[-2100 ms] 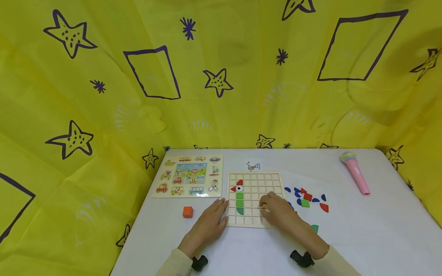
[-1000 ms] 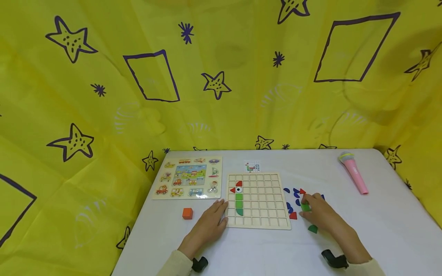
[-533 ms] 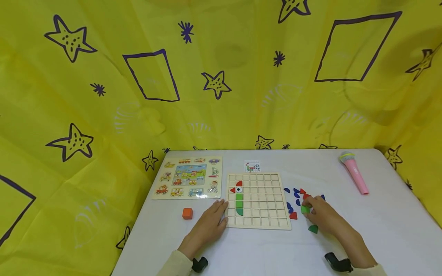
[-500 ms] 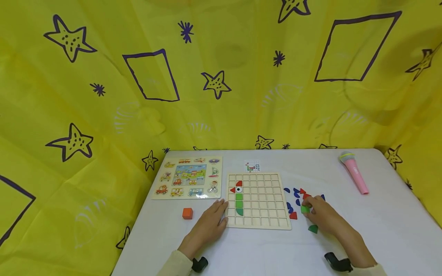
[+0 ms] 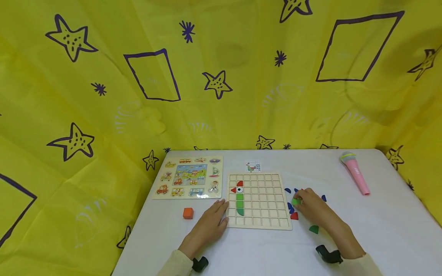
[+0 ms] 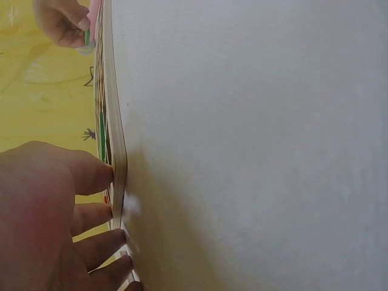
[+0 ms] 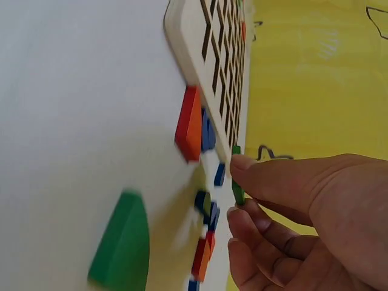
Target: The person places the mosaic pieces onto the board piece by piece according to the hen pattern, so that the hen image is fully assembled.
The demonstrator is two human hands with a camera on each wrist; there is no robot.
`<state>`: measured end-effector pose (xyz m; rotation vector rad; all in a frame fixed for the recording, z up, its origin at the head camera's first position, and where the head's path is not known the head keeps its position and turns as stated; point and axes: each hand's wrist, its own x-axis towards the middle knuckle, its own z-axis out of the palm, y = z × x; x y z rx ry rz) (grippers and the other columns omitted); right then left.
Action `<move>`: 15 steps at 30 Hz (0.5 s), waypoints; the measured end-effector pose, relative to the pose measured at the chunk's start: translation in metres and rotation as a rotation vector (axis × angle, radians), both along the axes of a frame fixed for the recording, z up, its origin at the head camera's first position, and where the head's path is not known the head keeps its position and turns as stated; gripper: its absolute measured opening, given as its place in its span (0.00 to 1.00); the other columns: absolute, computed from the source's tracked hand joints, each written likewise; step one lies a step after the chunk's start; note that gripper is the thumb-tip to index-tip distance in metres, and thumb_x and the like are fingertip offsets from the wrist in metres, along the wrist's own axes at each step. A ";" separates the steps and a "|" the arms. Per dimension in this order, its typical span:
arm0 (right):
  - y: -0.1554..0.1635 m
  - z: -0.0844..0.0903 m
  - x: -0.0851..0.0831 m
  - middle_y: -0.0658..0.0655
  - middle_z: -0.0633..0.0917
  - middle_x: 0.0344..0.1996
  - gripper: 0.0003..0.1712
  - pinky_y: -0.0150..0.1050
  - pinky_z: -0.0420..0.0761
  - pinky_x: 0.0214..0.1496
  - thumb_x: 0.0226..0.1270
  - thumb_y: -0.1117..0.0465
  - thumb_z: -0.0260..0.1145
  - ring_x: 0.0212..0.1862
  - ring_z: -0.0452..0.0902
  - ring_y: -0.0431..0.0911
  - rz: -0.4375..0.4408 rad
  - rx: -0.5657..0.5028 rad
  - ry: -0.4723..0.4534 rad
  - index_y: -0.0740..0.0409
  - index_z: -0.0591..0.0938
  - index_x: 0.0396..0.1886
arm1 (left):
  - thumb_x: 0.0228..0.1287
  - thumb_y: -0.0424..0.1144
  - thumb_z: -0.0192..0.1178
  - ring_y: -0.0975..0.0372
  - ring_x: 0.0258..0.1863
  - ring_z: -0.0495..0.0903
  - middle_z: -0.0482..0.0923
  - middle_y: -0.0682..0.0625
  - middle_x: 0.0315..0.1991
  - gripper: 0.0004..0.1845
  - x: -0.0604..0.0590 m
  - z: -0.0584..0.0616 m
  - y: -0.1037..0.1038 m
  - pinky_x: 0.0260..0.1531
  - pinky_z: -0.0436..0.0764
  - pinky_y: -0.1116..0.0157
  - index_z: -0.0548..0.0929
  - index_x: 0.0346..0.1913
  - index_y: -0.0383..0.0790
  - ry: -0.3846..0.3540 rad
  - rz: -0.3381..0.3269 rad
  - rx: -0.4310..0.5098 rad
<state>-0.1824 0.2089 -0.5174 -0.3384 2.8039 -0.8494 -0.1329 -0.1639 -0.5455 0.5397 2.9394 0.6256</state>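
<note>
Pinching green square tile [image 5: 296,201], right hand [image 5: 312,209], left hand [image 5: 210,222] steadying grid board [image 5: 272,224]

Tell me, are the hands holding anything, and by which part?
The right hand pinches a green tile by its edges, thumb against fingertip. The left hand holds nothing; its fingers press the wooden grid board at its edge.

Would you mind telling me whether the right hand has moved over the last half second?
Yes. The right hand, pinching the green square piece, has shifted left toward the wooden grid board, judged against the board's right edge.
</note>
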 end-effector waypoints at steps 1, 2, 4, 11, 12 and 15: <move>-0.004 0.000 0.000 0.62 0.76 0.46 0.15 0.52 0.83 0.50 0.69 0.65 0.66 0.43 0.75 0.52 0.000 0.000 0.003 0.66 0.80 0.53 | 0.75 0.47 0.53 0.54 0.76 0.55 0.58 0.49 0.77 0.31 0.000 0.000 0.000 0.71 0.60 0.53 0.63 0.77 0.44 0.000 0.000 -0.001; -0.009 0.001 0.000 0.62 0.76 0.46 0.15 0.51 0.83 0.49 0.69 0.65 0.67 0.43 0.75 0.51 0.008 -0.001 0.011 0.66 0.80 0.53 | 0.75 0.47 0.53 0.54 0.76 0.55 0.58 0.49 0.77 0.31 0.000 0.000 0.000 0.71 0.60 0.53 0.63 0.77 0.44 0.002 -0.001 0.000; -0.018 0.001 0.001 0.60 0.76 0.45 0.16 0.47 0.83 0.47 0.68 0.65 0.68 0.42 0.75 0.50 0.024 -0.005 0.040 0.65 0.80 0.53 | 0.75 0.47 0.53 0.54 0.75 0.55 0.58 0.49 0.76 0.31 0.000 0.000 0.001 0.71 0.60 0.53 0.63 0.77 0.44 0.002 -0.002 -0.001; -0.059 -0.002 0.009 0.56 0.76 0.44 0.15 0.45 0.82 0.50 0.67 0.64 0.70 0.46 0.74 0.49 0.049 -0.034 0.118 0.61 0.82 0.52 | 0.75 0.47 0.53 0.54 0.76 0.55 0.58 0.49 0.77 0.31 0.000 -0.001 0.001 0.71 0.60 0.53 0.63 0.77 0.45 -0.003 0.002 -0.008; -0.065 -0.003 0.009 0.56 0.77 0.45 0.15 0.45 0.82 0.51 0.67 0.64 0.70 0.47 0.75 0.49 0.049 -0.031 0.122 0.60 0.82 0.52 | 0.75 0.47 0.53 0.54 0.75 0.55 0.58 0.49 0.77 0.31 0.000 -0.001 0.001 0.71 0.61 0.53 0.63 0.77 0.45 -0.004 0.003 -0.010; -0.084 -0.003 0.010 0.54 0.77 0.43 0.14 0.43 0.82 0.50 0.66 0.64 0.71 0.45 0.75 0.48 0.051 -0.026 0.131 0.59 0.82 0.51 | 0.75 0.47 0.54 0.54 0.75 0.55 0.58 0.50 0.77 0.31 -0.001 -0.001 0.001 0.71 0.61 0.53 0.63 0.77 0.45 -0.010 0.005 -0.013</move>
